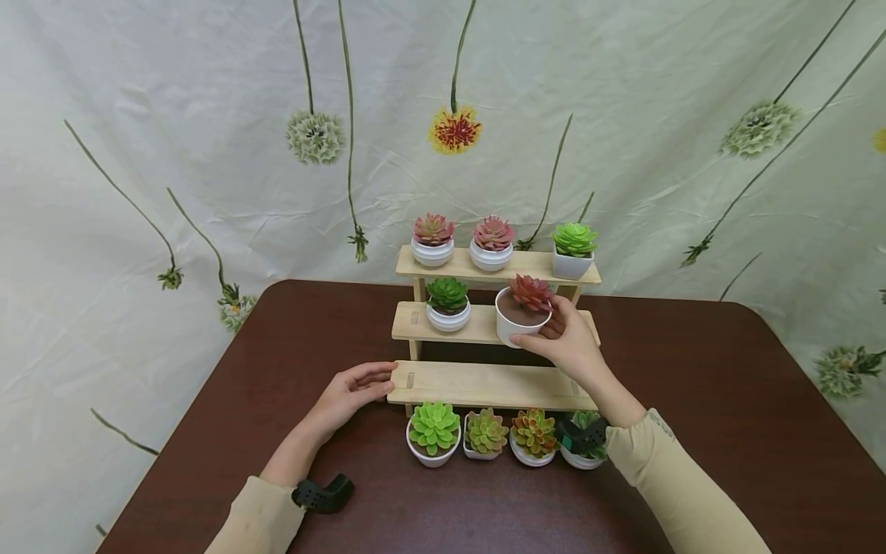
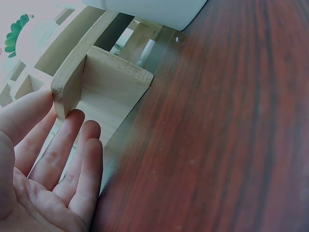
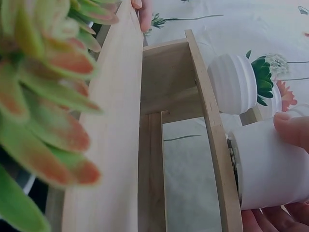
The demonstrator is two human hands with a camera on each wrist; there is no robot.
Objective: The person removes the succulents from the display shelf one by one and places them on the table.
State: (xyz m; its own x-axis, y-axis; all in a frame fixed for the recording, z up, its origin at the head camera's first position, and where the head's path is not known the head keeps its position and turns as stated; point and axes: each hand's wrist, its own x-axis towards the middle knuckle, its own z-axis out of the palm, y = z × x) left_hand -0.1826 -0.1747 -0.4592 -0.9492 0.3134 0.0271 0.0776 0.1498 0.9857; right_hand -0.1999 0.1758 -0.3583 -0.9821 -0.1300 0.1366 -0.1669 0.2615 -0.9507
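My right hand (image 1: 576,348) grips a white round pot (image 1: 515,332) with a red succulent (image 1: 531,293), its thumb on the near side and fingers round the right. The pot's base is right at the front edge of the wooden stand's middle shelf (image 3: 212,116). Beside it on that shelf, to the left, is a dark green succulent (image 1: 447,296) in a ribbed white pot. My left hand (image 1: 351,392) touches the left end of the bottom shelf (image 1: 484,385). In the left wrist view, its thumb and loosely extended fingers meet the board's end (image 2: 70,92).
Two pink succulents (image 1: 432,231) and a bright green one (image 1: 574,241) stand on the top shelf. Several potted succulents (image 1: 434,431) line the dark table (image 1: 457,508) before the stand, the rightmost partly behind my right wrist's black band (image 1: 581,437). A flower-print cloth (image 1: 388,185) hangs behind.
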